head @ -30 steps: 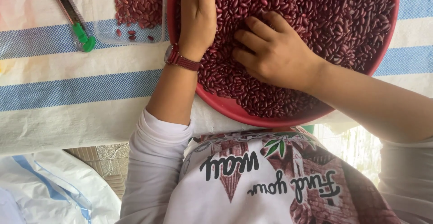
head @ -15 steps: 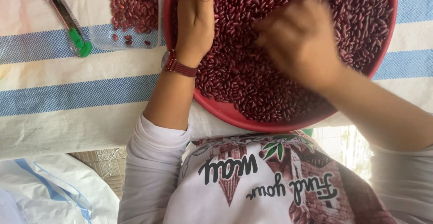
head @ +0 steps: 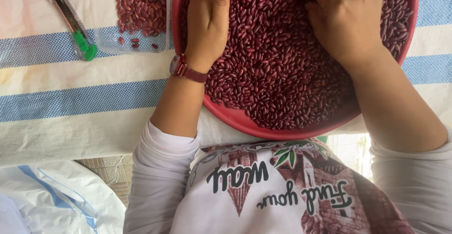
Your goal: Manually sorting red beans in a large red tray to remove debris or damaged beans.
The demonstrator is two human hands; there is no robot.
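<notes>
Head view, looking down on a red round basin (head: 235,118) heaped with dark red kidney beans (head: 278,69). The basin rests on a tabletop (head: 70,125) covered by a white cloth with blue stripes, and its near rim overhangs toward the person's lap at 6 o'clock.

The left hand (head: 209,20) lies palm down on the beans at about 10 o'clock within the basin, its fingers together and flat, with the tips cut off by the top edge of the frame. A dark red wristwatch (head: 186,69) sits on that wrist, just over the basin rim. The right hand (head: 348,20) rests on the beans at about 1 o'clock, its fingers curled loosely into the heap; whether any beans are pinched beneath them cannot be told.

Handling, as a judgement: the beans are hard, smooth, dry and individually light, so they probably roll and slip aside under a flat palm and are better raked or scooped with cupped fingers than pinched singly. The full basin is likely heavy, and is best taken at opposite points of its rim.

At 11 o'clock from the basin, just beside it, a clear shallow tray (head: 141,45) holds a smaller lot of the same beans. Farther left lies a utility knife (head: 70,22) with a green end.
</notes>
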